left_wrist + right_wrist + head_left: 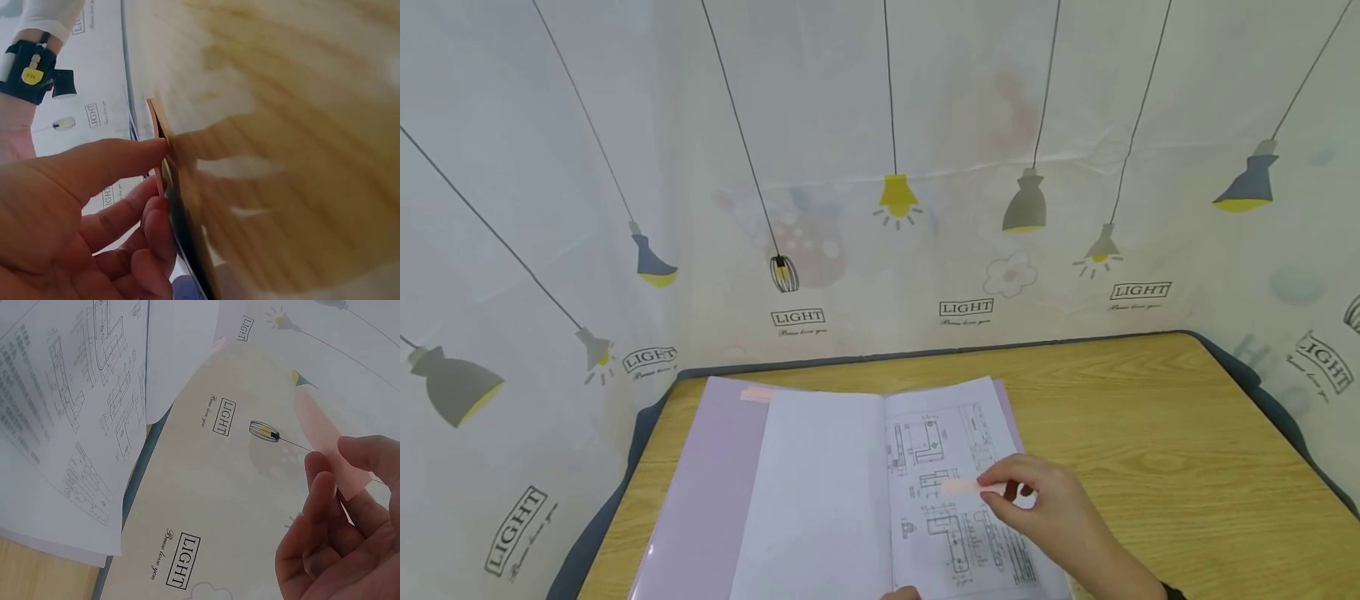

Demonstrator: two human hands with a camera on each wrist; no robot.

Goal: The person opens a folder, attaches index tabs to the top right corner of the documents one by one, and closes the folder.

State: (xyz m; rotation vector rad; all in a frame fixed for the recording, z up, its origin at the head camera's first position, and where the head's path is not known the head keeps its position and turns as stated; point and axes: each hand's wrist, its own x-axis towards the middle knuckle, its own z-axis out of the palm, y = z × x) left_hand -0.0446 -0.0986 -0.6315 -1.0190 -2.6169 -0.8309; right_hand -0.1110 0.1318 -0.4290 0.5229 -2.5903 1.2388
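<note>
A document in a lilac cover [715, 467] lies open on the table. Its left page [816, 492] is blank, and the right page [910, 575] carries technical drawings. Above the right page my right hand [1052, 500] pinches a pink sticky note [312, 419] between thumb and fingers, its free end pointing away from the hand. In the left wrist view, my left hand [87, 194] pinches a thin pink-edged pad [153, 115], seen edge-on close to the tabletop. The head view shows only a fingertip of that hand at the bottom edge.
Another pink sticky note [758, 393] is at the cover's top left. The wood-grain table [1150, 433] extends to the right of the document. A pale curtain [850, 100] printed with lamps surrounds the table's back and sides.
</note>
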